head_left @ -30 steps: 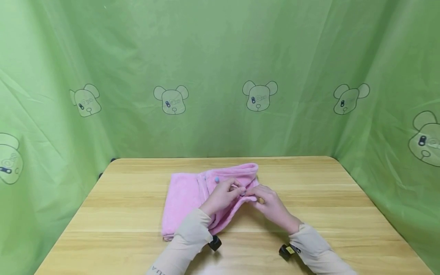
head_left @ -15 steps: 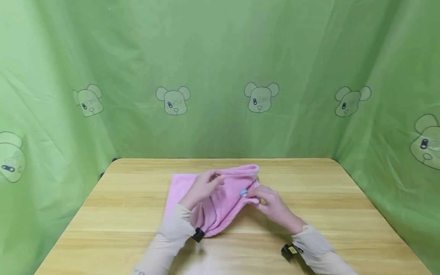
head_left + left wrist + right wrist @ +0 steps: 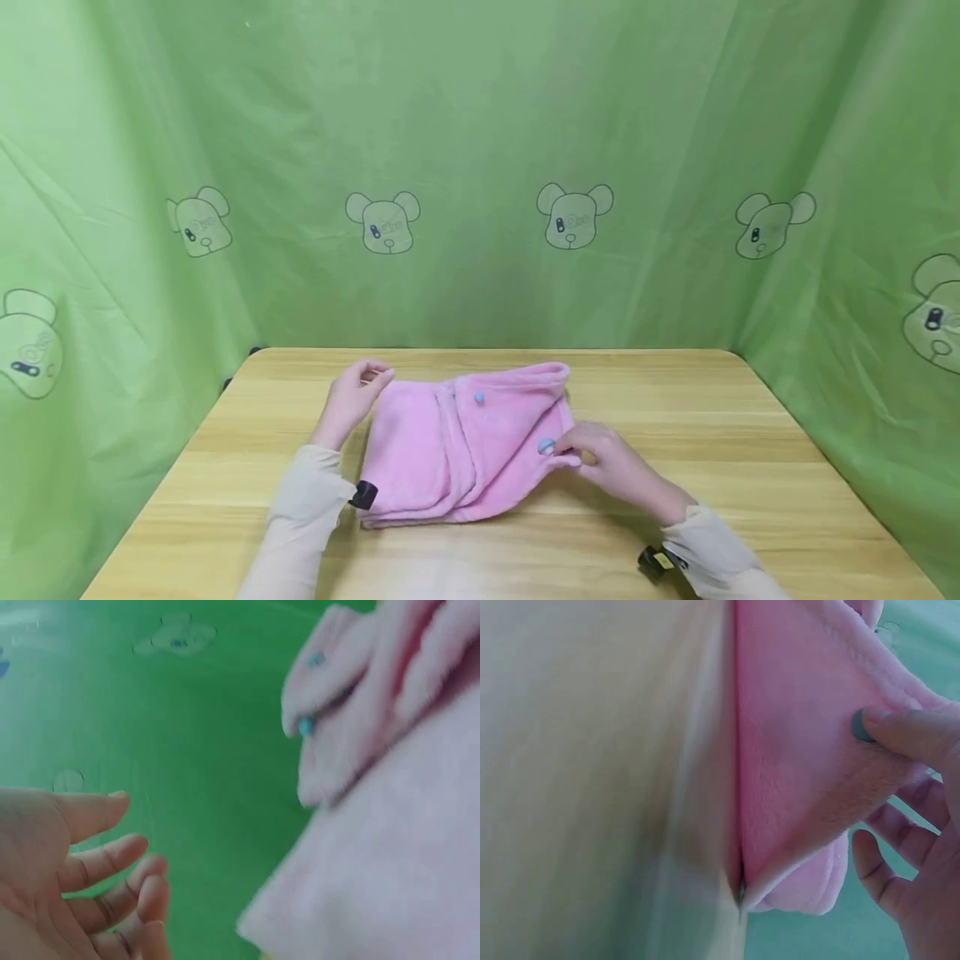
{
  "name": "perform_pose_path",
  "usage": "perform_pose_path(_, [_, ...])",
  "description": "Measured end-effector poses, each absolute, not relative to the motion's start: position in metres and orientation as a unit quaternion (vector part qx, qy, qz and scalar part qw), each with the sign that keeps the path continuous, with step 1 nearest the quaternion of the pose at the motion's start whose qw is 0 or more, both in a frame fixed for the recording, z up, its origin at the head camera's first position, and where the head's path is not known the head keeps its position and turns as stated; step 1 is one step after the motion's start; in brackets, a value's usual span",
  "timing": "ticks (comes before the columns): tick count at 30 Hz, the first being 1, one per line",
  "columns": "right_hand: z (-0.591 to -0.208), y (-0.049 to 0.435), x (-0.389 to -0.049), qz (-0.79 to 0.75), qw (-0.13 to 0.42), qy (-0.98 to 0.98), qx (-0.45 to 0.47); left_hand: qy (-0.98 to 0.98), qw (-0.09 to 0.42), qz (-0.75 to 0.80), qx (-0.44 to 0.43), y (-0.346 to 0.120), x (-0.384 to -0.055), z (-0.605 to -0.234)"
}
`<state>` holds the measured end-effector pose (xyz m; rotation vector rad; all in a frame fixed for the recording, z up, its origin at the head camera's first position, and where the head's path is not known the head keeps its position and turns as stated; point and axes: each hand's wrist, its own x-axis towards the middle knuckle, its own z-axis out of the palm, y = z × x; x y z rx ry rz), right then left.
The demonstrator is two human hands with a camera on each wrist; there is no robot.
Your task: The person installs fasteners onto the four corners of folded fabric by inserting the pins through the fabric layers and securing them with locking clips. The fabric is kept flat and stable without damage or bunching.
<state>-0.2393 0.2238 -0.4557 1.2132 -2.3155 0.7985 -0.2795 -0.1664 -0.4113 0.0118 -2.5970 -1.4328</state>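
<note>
A pink plush cloth (image 3: 411, 437) lies folded on the table, with layered edges across its middle and a loose flap (image 3: 802, 765) at its right end. One blue button (image 3: 479, 397) shows on the upper layer; another blue button (image 3: 546, 447) is at the flap's corner. My right hand (image 3: 618, 467) pinches that corner, thumb at the button in the right wrist view, and lifts the edge slightly. By the cloth's far left corner is my left hand (image 3: 352, 404), fingers loosely bent with nothing in them; the left wrist view shows it apart from the cloth.
The wooden table (image 3: 247, 467) has rounded far corners. Behind it and along both sides hangs a green curtain (image 3: 480, 100) printed with bear heads. Small black devices sit at both wrists, one on the left cuff (image 3: 363, 495) and one on the right (image 3: 652, 564).
My left hand has let go near the right-hand button and swung left to the far left corner of the cloth. The right hand keeps its pinch and has shifted slightly right and nearer, drawing the flap along.
</note>
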Motion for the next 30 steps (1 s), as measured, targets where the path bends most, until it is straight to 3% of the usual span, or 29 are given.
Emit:
perform_pose_path(10, [-0.460, 0.239, -0.231, 0.231, 0.101, -0.865, 0.433, -0.868, 0.014, -0.493, 0.055, -0.176, -0.299, -0.453])
perform_pose_path(17, [-0.463, 0.240, -0.224, 0.230, 0.037, -0.872, 0.430, -0.830, -0.003, -0.553, 0.075, -0.176, -0.301, -0.471])
perform_pose_path(24, [-0.432, 0.241, -0.224, 0.235, -0.095, -0.879, 0.404, -0.812, -0.031, -0.576, 0.087, -0.181, -0.304, -0.480])
perform_pose_path(30, [-0.382, 0.214, -0.248, 0.249, -0.059, -0.881, 0.398, -0.817, -0.027, -0.570, 0.086, -0.180, -0.306, -0.478])
